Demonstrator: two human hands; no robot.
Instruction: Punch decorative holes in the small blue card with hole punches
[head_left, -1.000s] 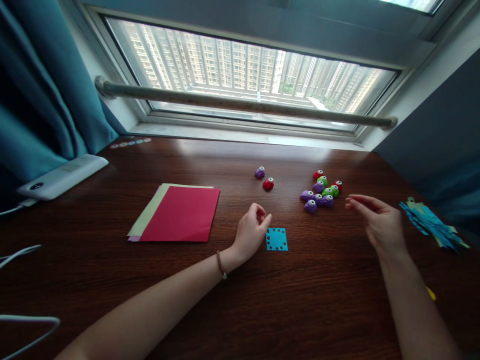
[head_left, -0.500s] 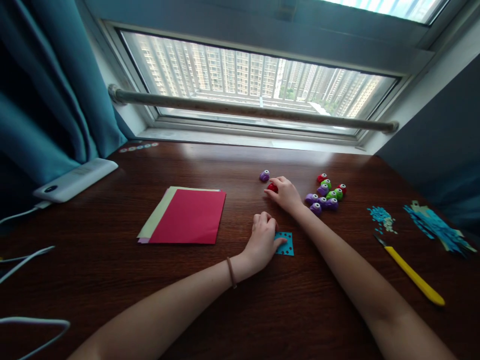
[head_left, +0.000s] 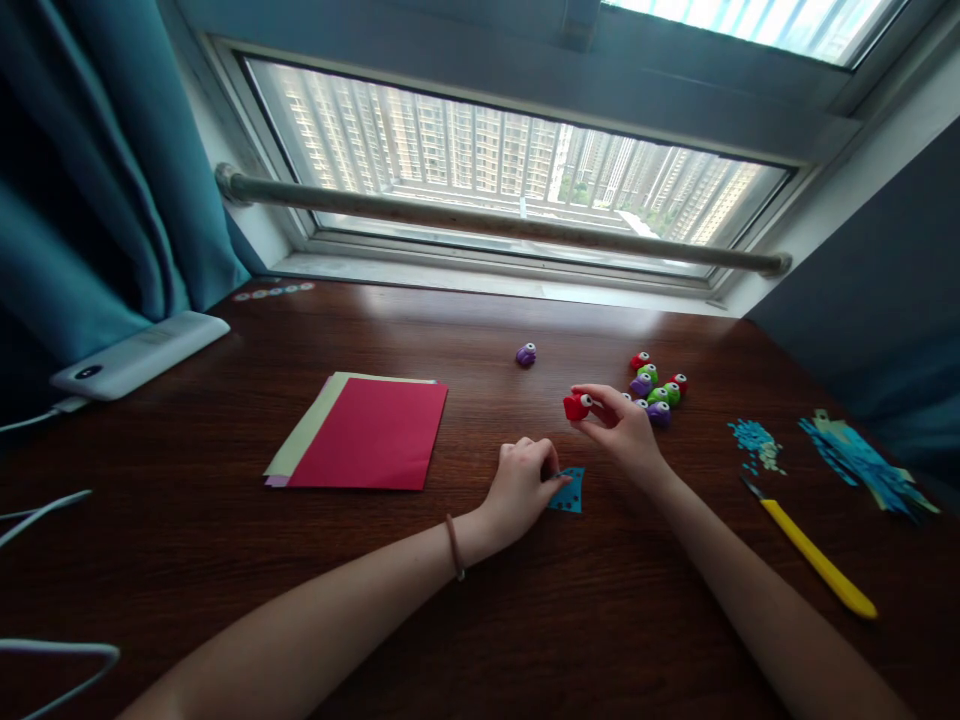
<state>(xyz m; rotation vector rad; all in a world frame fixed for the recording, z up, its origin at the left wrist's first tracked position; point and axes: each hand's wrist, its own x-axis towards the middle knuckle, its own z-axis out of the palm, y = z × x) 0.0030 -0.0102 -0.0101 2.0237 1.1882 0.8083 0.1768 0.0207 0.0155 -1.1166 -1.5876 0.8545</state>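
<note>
Red punch (head_left: 577, 406) sits pinched in the right hand (head_left: 622, 432), lifted off the bench (head_left: 480, 620) just right of frame centre. Left hand (head_left: 521, 485) is curled, fingertips pinning the blue card (head_left: 568, 493) directly below the punch. This looks like the bring-together step; next, the card's edge likely needs sliding into the punch slot, squarely. More punches (head_left: 655, 385) cluster beyond.

Left hand (head_left: 525, 487) hides blue paper square's (head_left: 570, 495) left part; cables (head_left: 45, 505) cut off.
</note>
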